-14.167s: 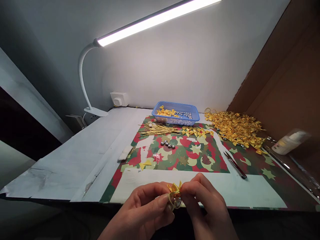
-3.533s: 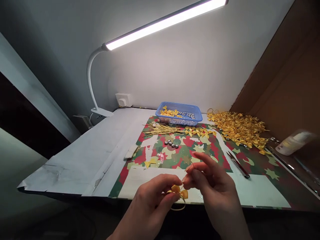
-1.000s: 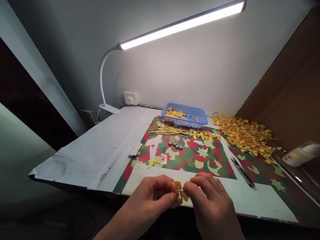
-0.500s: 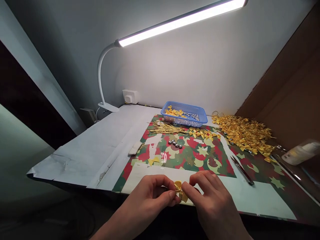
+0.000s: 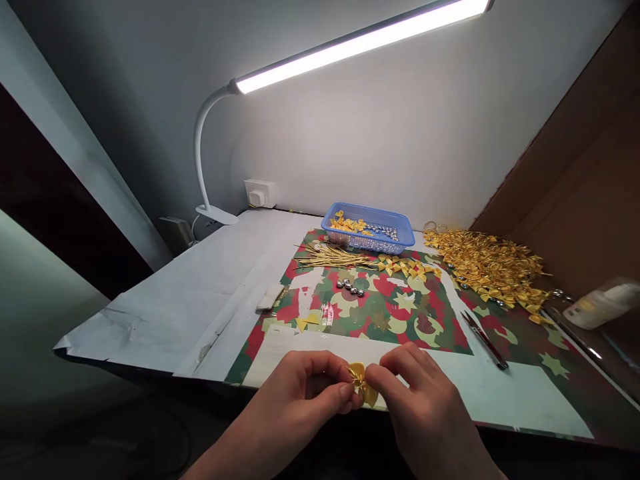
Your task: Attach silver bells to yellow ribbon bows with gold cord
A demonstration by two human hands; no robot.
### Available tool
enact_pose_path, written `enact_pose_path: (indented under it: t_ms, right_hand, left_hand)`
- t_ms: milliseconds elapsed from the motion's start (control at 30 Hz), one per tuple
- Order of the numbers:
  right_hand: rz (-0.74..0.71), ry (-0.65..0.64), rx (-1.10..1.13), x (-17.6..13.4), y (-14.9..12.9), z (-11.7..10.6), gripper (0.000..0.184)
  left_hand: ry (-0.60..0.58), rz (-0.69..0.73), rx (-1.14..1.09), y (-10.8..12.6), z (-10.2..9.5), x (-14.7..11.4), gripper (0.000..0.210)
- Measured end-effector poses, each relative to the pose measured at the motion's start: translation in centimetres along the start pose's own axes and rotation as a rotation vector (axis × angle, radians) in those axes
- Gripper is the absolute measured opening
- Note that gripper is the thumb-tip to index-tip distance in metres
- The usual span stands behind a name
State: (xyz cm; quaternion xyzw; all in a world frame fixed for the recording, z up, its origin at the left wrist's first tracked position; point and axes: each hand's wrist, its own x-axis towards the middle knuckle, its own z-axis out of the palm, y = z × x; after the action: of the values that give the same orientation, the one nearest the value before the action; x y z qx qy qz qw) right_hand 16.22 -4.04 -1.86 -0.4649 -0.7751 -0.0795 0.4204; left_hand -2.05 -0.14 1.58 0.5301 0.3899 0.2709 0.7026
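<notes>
Head view: the table's [image 5: 165, 320] near edge crosses at the hands and its white top spreads leftward, the yellow bow [image 5: 371, 395] is pinched by the left hand [image 5: 305, 393], the right hand's [image 5: 425, 403] curled fingers touch its other side, grip hidden, with silver beads [image 5: 354, 291] and a blue basket [image 5: 370, 245] ahead and a metal tool [image 5: 493, 350] rightward.

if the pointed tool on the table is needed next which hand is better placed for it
Probably the right hand: the pointed tool lies on that side, beyond its knuckles. The left hand is farther off and pinches the yellow bow; whether the right also grips it is unclear.
</notes>
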Motion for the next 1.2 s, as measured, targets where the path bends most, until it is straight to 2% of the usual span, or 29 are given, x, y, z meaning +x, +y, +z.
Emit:
enact_pose_path:
  t_ms: [267, 467, 567, 833, 967, 1200]
  right_hand:
    - [-0.040, -0.027, -0.067, 0.2, -0.1, -0.2, 0.028]
    - [-0.039, -0.086, 0.012, 0.5, 0.4, -0.7, 0.036]
    - [-0.040, -0.126, 0.068, 0.5, 0.7, -0.8, 0.032]
    - [0.148, -0.216, 0.211, -0.4, 0.5, -0.8, 0.016]
    - [0.135, -0.167, 0.266, -0.3, -0.1, -0.7, 0.014]
    - [0.004, -0.064, 0.096, -0.6, -1.2, 0.4, 0.018]
  left_hand:
    - [0.011, 0.014, 0.100, 0.2, 0.3, -0.2, 0.011]
    - [-0.012, -0.001, 0.090, 0.4, 0.3, -0.1, 0.010]
    - [-0.024, 0.011, 0.074, 0.2, 0.2, -0.1, 0.010]
    - [-0.066, 0.056, 0.034, -0.1, 0.0, 0.3, 0.011]
    - [-0.013, 0.084, 0.060, -0.2, 0.4, 0.2, 0.013]
    - [0.088, 0.167, 0.223, 0.1, 1.4, 0.0, 0.014]
